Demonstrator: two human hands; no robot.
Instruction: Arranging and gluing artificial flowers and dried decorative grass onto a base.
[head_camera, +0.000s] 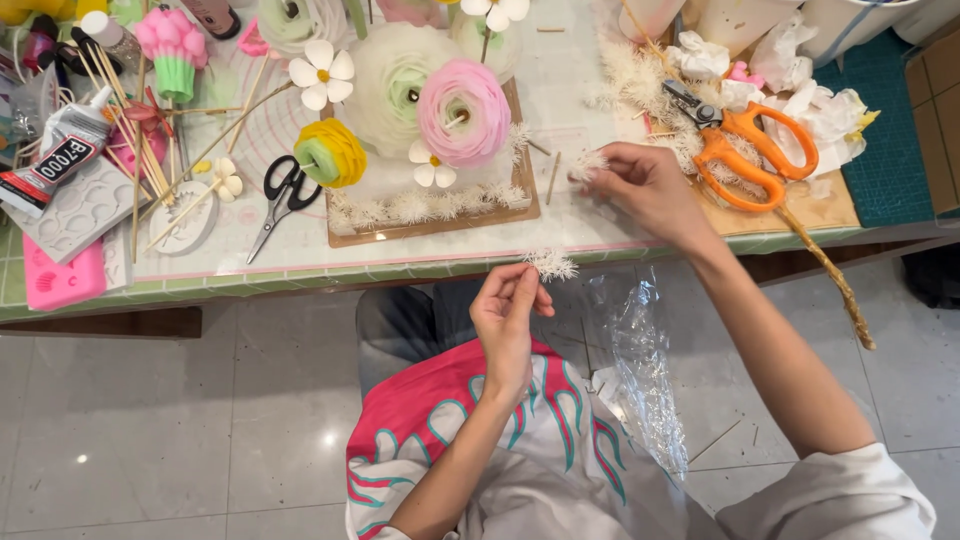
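1. Nearest the camera lay a pink, white and teal garment (450, 440) across the person's lap, with clear crinkled plastic (645, 370) beside it.
2. Above the lap, the left hand (505, 320) pinched a white fluffy sprig (550, 265) between its fingers (525, 280), just off the worktop (300, 262) edge.
3. Over the worktop, the right hand (650, 190) held another small white tuft (588, 163) in closed fingers.
4. Orange scissors (750, 150) lay near that hand; a wooden tray (440, 222) of paper flowers (462, 110) sat left of it, black scissors (285, 195) beyond.
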